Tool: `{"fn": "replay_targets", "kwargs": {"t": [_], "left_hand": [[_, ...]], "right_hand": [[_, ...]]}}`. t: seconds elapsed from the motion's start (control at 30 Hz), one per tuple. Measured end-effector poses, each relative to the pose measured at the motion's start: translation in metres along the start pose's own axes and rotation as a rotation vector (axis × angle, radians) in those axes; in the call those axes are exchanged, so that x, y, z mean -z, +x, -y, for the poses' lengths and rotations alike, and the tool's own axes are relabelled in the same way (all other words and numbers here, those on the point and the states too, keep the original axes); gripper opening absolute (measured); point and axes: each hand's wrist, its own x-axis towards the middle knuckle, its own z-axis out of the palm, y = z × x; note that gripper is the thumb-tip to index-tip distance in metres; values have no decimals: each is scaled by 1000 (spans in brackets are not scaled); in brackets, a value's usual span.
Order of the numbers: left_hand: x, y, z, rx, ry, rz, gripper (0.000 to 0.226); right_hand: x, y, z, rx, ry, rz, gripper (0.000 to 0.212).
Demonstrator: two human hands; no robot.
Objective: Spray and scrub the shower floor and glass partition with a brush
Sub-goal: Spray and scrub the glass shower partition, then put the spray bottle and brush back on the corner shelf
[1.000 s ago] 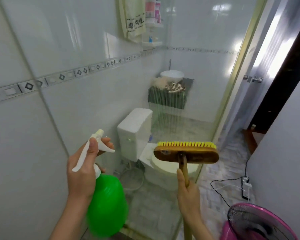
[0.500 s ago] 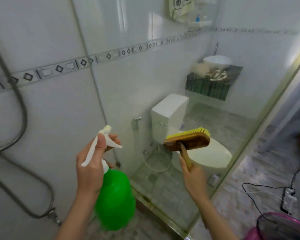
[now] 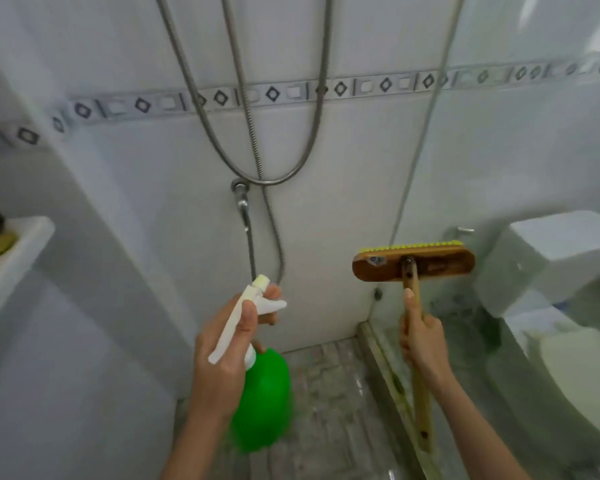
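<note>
White-tiled shower corner, with the grey shower floor (image 3: pixel 326 393) low beneath both forearms.
One left hand (image 3: pixel 222 362) grips the neck and white trigger of a green plastic spray bottle (image 3: pixel 264 403), which hangs below it; the right hand (image 3: pixel 425 344) wraps the wooden handle of a yellow-bristled scrubbing brush (image 3: pixel 413 263), head up above the thumb. Just right of that hand stands the clear glass partition (image 3: pixel 499 150); a looped metal shower hose (image 3: pixel 278 181) hangs above both.

A: Where's the bottle (image 3: pixel 261 403)?
B: In the left hand (image 3: pixel 222 358), left of the brush (image 3: pixel 413 264) in the right hand (image 3: pixel 422 344).
A: Behind them?
B: A hose (image 3: pixel 257 133) on the wall (image 3: pixel 343 209); toilet (image 3: pixel 555 258) at right, behind the glass partition (image 3: pixel 516 161); shelf (image 3: pixel 18 247) far left.
</note>
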Motion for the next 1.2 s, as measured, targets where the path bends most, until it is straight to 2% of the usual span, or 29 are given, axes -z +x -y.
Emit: {"fn": "replay_targets", "kwargs": {"t": [0.03, 0.13, 0.17, 0.33, 0.43, 0.7, 0.73, 0.83, 0.97, 1.07, 1.2], "left_hand": [[14, -13, 3, 13, 13, -51, 37], [53, -59, 12, 56, 68, -229, 76], [65, -76, 13, 60, 89, -303, 81], [101, -172, 2, 67, 150, -662, 41], [110, -237, -10, 54, 181, -861, 33], [110, -375, -41, 79, 262, -1374, 31], [110, -399, -45, 89, 294, -1473, 34], [104, -432, -52, 124, 340, -1634, 39], [93, -471, -58, 150, 341, -1881, 32], [88, -497, -66, 88, 346, -2073, 43], [89, -524, -81, 18, 411, -2211, 61]], "right_hand": [[-16, -15, -3, -4, 8, 88, 61], [-54, -60, -6, -37, 7, 338, 59], [-64, -75, -6, -32, -5, 415, 57], [-96, -146, -1, 50, -89, 793, 55], [-108, -191, -2, 75, -126, 998, 58], [-140, -302, -13, 127, -274, 1472, 61], [-147, -328, -16, 157, -310, 1583, 60], [-155, -363, -24, 201, -377, 1768, 57], [-169, -411, -38, 265, -516, 1991, 56], [-175, -449, -47, 296, -628, 2153, 56], [-174, -499, -64, 394, -703, 2354, 54]]}}
